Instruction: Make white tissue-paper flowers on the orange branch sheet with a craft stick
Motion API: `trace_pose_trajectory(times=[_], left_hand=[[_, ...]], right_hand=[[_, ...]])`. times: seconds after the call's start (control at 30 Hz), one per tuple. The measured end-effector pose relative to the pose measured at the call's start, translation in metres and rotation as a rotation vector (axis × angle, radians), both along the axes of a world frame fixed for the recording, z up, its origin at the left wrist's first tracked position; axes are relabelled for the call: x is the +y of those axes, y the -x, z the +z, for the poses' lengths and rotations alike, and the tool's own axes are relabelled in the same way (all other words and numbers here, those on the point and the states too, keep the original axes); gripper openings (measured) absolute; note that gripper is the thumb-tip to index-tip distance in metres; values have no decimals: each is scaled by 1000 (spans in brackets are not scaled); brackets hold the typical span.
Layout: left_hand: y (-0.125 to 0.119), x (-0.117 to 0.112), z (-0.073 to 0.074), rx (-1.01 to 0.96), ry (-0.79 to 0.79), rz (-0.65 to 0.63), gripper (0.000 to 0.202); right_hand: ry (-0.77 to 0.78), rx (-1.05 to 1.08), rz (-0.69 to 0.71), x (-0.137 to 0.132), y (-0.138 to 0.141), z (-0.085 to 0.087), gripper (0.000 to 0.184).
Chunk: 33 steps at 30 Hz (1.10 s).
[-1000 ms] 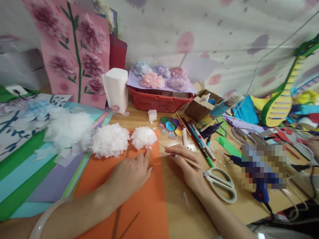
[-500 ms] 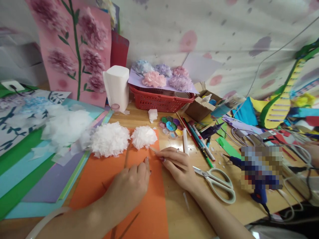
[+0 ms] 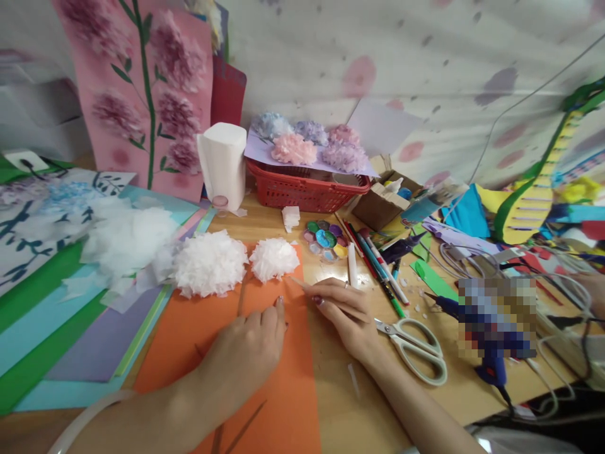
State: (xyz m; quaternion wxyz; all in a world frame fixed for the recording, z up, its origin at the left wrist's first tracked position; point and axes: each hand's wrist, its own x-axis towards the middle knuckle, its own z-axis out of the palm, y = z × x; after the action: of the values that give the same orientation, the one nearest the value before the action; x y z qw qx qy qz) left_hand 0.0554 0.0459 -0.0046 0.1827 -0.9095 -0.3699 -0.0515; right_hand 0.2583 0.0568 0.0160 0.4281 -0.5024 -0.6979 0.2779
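Note:
My left hand (image 3: pixel 250 347) rests on an orange paper sheet (image 3: pixel 293 397) marked with thin brown lines. Its index finger is stretched out and the thumb sits a little apart; the other fingers bend under, their tips hidden. In my right hand (image 3: pixel 343 312), at the sheet's right edge, the fingers close on a thin tan stick (image 3: pixel 297 282). The stick's tip points at the lower edge of a small white ruffled paper flower (image 3: pixel 274 259). To the left of that lies a larger white ruffled paper flower (image 3: pixel 210 263), on the sheet's upper part.
Scissors (image 3: pixel 416 350) lie right of my right hand, with a blue glue gun (image 3: pixel 491 366) and cables beyond. A paint palette (image 3: pixel 326 238), pens, a red basket (image 3: pixel 302 190) and a white container (image 3: pixel 223 167) stand behind. Coloured papers (image 3: pixel 99 340) and white tissue (image 3: pixel 127 239) cover the left.
My right hand has shifted slightly right, and more of the stick shows. My left hand stays in the same place on the orange sheet.

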Motion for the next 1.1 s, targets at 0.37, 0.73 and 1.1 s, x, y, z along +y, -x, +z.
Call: trace_pose_trajectory(times=[0.37, 0.73, 1.1], left_hand=[[1, 1, -2, -20, -14, -8, 38], [10, 12, 6, -36, 106, -144, 28], [95, 62, 85, -531, -169, 66, 36]], right_hand=[[-37, -69, 44, 4, 4, -3, 28], [-248, -79, 95, 1, 4, -5, 31], [-361, -162, 129, -3, 7, -13, 32]])
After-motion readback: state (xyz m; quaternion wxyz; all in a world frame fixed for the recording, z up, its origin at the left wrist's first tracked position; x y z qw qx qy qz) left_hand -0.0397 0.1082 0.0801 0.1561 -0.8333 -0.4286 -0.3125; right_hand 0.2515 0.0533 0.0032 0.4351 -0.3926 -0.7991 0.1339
